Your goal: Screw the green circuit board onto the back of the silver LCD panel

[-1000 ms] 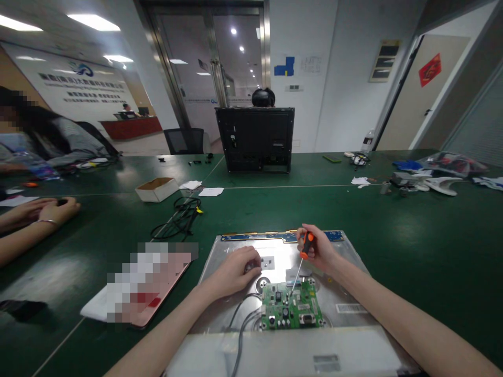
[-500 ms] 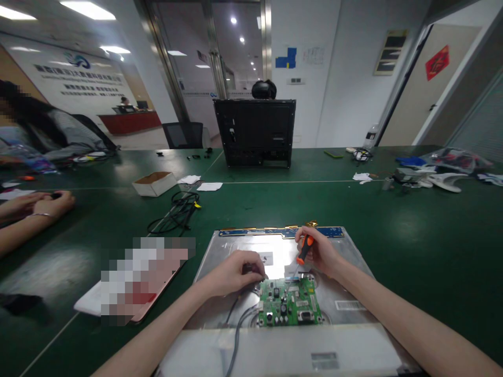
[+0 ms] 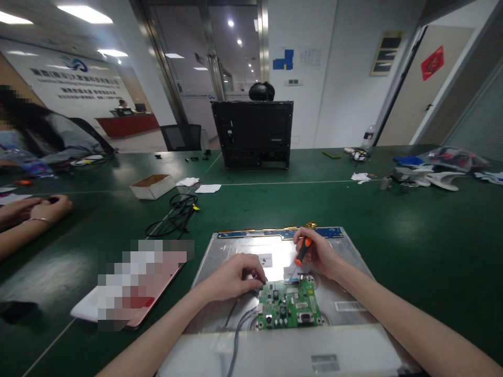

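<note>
A green circuit board (image 3: 288,303) lies on the back of a flat metal display panel (image 3: 212,262), with a narrow blue board (image 3: 243,234) along the panel's far edge. My right hand (image 3: 316,252) is closed around the orange-and-black handle of a screwdriver (image 3: 304,250). Its thin shaft slants down to the board's far edge, by a connector; the exact contact point is too small to tell. At the board's far left corner, my left hand (image 3: 238,276) has its fingers curled and pinched together. What they hold, if anything, is hidden. Grey cables (image 3: 237,335) run from the board's left side.
Left of the panel lie a partly blurred pink-and-white flat item (image 3: 157,277) and coiled black cables (image 3: 175,214). Beyond are an open white box (image 3: 152,187) and a black monitor back (image 3: 255,133). Another person's hands (image 3: 47,209) rest at the left. Bagged items (image 3: 451,159) sit far right.
The whole view has shifted slightly. Both hands stay at nearly the same places by the circuit board, with the screwdriver still in my right hand.
</note>
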The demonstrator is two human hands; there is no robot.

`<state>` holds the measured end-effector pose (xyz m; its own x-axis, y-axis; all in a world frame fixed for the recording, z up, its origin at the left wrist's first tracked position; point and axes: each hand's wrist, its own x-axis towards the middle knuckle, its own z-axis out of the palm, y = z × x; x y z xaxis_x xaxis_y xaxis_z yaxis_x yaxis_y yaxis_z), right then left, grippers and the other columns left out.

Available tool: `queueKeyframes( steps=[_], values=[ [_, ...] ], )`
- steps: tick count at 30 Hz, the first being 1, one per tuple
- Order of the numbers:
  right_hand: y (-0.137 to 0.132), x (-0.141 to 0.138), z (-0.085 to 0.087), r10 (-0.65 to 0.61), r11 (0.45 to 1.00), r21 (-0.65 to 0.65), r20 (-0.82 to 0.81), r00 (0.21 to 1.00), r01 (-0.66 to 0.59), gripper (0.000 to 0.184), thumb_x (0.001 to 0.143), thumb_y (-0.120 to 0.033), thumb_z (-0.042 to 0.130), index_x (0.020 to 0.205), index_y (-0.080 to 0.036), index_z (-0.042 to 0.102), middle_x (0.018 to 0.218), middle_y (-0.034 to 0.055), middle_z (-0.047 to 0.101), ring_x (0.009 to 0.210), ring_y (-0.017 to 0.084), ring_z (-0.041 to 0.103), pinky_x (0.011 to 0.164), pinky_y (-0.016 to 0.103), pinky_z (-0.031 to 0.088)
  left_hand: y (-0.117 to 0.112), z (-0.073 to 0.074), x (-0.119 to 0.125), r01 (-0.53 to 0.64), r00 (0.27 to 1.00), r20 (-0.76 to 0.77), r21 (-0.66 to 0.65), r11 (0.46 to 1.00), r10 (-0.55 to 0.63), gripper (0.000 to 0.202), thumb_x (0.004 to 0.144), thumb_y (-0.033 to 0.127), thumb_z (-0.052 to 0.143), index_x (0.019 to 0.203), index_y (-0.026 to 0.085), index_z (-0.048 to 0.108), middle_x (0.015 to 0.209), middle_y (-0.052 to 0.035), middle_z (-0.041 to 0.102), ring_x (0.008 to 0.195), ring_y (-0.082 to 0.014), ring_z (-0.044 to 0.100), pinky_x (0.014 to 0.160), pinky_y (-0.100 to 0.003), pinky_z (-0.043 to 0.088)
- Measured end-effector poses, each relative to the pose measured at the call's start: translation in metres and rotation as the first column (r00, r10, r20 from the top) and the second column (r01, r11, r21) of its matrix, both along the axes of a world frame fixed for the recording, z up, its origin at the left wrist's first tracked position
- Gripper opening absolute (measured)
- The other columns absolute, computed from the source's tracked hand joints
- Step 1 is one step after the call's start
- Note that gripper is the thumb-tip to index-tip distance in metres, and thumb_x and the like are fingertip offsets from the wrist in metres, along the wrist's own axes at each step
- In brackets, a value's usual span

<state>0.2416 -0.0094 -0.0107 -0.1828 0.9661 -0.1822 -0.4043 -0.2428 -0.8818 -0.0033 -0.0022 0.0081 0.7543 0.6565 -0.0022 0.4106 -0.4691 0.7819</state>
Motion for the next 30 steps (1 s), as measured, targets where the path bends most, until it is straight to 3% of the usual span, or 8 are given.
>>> queueKeyframes(
  steps=[7,17,25,30],
  values=[
    [0.0,0.0001,0.0,0.0,1.0,0.004,0.004,1.0,0.0,0.041,0.067,-0.056,0.069,0.064,-0.017,0.058,0.044,-0.0071,0.04,0.037,0.005,0.03,0.036,0.017,0.022,0.0023,-0.0021,-0.0015,0.04,0.999,0.033,0.008,0.999,-0.041,0.012,0.081,0.015,0.06,0.08,0.018,0.072,0.078,-0.002,0.065,0.075,-0.016,0.059,0.072,-0.027,0.043],
    [0.0001,0.0002,0.0001,0.003,1.0,-0.001,-0.012,1.0,-0.003,0.039,0.068,-0.055,0.069,0.063,-0.017,0.059,0.043,-0.0071,0.039,0.037,0.005,0.03,0.036,0.018,0.022,0.0004,-0.0032,-0.0003,-0.047,0.999,-0.006,-0.064,0.997,0.046,0.009,0.071,0.013,0.065,0.076,0.017,0.07,0.072,0.0003,0.064,0.065,-0.0131,0.051,0.058,-0.023,0.038],
    [0.0009,-0.0001,0.0007,-0.044,0.999,-0.024,-0.048,0.998,0.043,0.039,0.067,-0.054,0.071,0.063,-0.017,0.058,0.043,-0.0078,0.039,0.036,0.005,0.029,0.036,0.018,0.019,0.0024,-0.0024,-0.001,-0.004,1.0,-0.003,-0.011,1.0,0.004,0.005,0.074,0.017,0.066,0.076,0.018,0.071,0.076,-0.001,0.064,0.071,-0.0152,0.054,0.069,-0.026,0.042],
    [0.0018,0.0026,0.0052,-0.117,0.993,-0.008,-0.069,0.991,0.117,0.041,0.063,-0.055,0.075,0.07,-0.02,0.057,0.051,-0.0053,0.05,0.041,0.007,0.039,0.037,0.018,0.021,0.0031,-0.0029,-0.0017,-0.003,1.0,-0.003,-0.022,1.0,0.003,0.006,0.073,0.016,0.067,0.076,0.018,0.071,0.076,-0.0008,0.064,0.071,-0.0151,0.054,0.067,-0.025,0.042]
  ],
)
